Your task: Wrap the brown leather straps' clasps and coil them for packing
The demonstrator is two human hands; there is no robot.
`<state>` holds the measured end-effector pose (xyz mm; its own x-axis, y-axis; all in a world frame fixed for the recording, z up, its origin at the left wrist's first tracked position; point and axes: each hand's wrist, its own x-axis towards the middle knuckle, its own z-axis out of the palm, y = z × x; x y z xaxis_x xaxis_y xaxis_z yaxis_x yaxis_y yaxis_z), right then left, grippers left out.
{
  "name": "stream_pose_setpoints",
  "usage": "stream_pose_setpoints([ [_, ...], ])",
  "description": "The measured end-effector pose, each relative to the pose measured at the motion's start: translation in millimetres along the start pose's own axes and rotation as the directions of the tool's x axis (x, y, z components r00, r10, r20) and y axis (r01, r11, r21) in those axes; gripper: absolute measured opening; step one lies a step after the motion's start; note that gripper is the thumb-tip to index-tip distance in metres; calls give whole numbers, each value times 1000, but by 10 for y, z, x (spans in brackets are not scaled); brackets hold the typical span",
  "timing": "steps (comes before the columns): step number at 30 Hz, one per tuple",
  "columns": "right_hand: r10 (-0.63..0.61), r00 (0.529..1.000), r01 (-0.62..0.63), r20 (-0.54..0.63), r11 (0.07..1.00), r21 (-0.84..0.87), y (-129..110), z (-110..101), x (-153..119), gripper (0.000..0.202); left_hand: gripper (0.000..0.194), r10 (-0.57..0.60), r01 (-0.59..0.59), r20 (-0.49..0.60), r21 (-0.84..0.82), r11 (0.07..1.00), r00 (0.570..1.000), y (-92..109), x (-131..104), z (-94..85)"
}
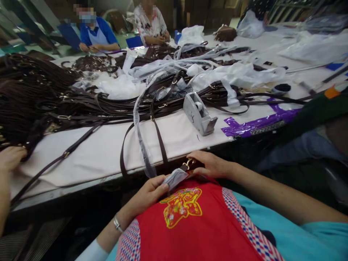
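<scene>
1. In the head view, a pale wrapping (176,178) was pinched between the thumb and fingers of the left hand (152,188); a metal clasp (188,164) was gripped in the curled, nearly closed right hand (213,165).
2. The held strap (185,167) was seen between the two hands, its end covered by the wrapping near the left hand, the clasp left bare.
3. Covering was judged partly done: one sleeved strip (138,123) was draped over the tabletop (176,125) edge beyond the left hand, while many dark straps (108,105) were left bare.
4. One tape dispenser (199,114) was counted beyond the right hand, with one clasp and one wrapping held; the piled straps could not be counted.
</scene>
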<state>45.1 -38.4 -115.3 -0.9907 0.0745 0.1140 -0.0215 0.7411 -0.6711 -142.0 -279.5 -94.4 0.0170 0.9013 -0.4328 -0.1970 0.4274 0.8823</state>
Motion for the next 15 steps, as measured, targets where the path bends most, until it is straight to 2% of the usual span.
stream_pose_setpoints([
  [2,80,986,-78,-149,997,20,102,-166,-86,29,38,10,-13,-33,-93,996,999,-95,-69,-57],
  [4,145,925,-161,-353,987,-17,182,-373,-105,18,38,32,-40,-73,-117,992,997,-151,-109,-98],
  [5,170,868,-209,-466,977,-32,218,-482,-90,17,38,46,-55,-88,-106,993,995,-159,-116,-110],
  [7,230,717,-310,-658,951,-5,283,-692,-29,17,40,72,-79,-114,-59,995,991,-140,-107,-118],
  [9,285,576,-371,-766,926,66,335,-869,51,19,43,95,-97,-141,-3,995,985,-85,-77,-114],
  [10,291,535,-379,-793,922,83,353,-941,92,20,44,107,-104,-159,22,994,981,-53,-58,-113],
  [12,251,516,-366,-819,929,53,375,-1049,173,19,47,125,-114,-209,64,991,970,7,-21,-117],
  [15,144,547,-314,-825,948,-43,366,-1129,300,16,49,158,-127,-277,125,984,948,63,23,-141],
])
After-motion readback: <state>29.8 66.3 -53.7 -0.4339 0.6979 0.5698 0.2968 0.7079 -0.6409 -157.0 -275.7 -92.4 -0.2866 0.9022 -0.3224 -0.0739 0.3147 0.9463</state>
